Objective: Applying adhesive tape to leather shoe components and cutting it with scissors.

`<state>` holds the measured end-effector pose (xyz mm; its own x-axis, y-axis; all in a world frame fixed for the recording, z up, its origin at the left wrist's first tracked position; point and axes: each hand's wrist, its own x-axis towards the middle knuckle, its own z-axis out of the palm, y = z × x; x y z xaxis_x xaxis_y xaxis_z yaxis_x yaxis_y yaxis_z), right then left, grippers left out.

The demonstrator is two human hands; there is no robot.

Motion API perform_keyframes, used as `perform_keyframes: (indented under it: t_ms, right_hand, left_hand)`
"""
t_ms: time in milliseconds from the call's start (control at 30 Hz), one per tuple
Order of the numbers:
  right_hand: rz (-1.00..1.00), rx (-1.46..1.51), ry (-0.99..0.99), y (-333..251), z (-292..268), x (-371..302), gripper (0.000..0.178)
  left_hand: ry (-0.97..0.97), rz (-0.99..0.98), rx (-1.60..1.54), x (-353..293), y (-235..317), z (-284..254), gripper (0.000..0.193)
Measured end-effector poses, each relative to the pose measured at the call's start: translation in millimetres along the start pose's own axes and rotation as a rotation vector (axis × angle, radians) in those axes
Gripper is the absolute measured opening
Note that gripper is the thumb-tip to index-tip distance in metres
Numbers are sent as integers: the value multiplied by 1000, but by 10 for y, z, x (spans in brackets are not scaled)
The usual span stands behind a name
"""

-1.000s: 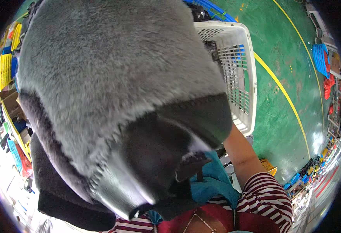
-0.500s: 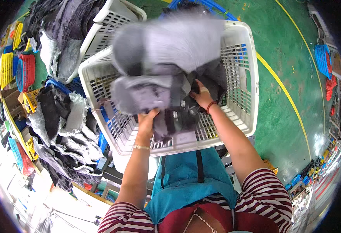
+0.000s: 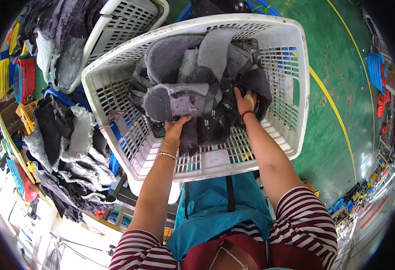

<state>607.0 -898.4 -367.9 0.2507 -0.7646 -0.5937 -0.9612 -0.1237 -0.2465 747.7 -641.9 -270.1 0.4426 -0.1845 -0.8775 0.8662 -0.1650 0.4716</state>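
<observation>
A white slatted plastic basket [image 3: 296,90] stands before me, holding several grey and black fabric pieces [image 3: 168,58] with a fuzzy pile. My left hand [image 3: 176,128] is closed on the near edge of a rounded grey fabric piece [image 3: 186,104]; its thumb lies on top and the other fingers are hidden beneath. To the right, my right hand [image 3: 246,101] reaches into the dark fabric [image 3: 258,85], its thumb and part of the fingers showing and the fingertips buried. Black straps with small pale labels [image 3: 208,121] lie between the hands.
At left, more fuzzy grey fabric [image 3: 80,130] is heaped near a second white basket [image 3: 125,27]. Red [image 3: 25,78] and yellow baskets [image 3: 2,78] stand farther left. Beyond the basket is a blue-rimmed container [image 3: 184,12]. Green floor [image 3: 323,135] with yellow lines lies to the right.
The fabric stack, blurred and raised half a second ago, now lies lower inside the basket. Both hands stay at it, and my right hand has shifted slightly right.
</observation>
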Motion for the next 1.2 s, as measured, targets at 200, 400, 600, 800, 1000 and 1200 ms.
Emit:
perform_keyframes:
  t_ms: [200, 400, 600, 800, 1000, 1200]
  right_hand:
    - [-140, -5, -66, -190, -18, -150, 80]
    - [-276, -28, 43, -100, 59, -134, 68]
    - [-334, -97, 98, -258, 99, -229, 55]
    - [-527, 29, 291, -297, 229, -97, 58]
    - [-166, 440, -225, -575, 189, 130, 89]
    - [46, 686, -564, -385, 35, 117, 100]
  left_hand:
    - [-56, -136, -7, 42, 125, -27, 60]
    - [-47, 83, 174, 276, -75, -190, 76]
    - [-95, 45, 118, 337, 45, -268, 80]
    - [-114, 19, 54, 224, 76, -130, 79]
    - [-117, -139, -21, 273, 29, -291, 82]
    - [-78, -255, -50, 363, 82, -265, 47]
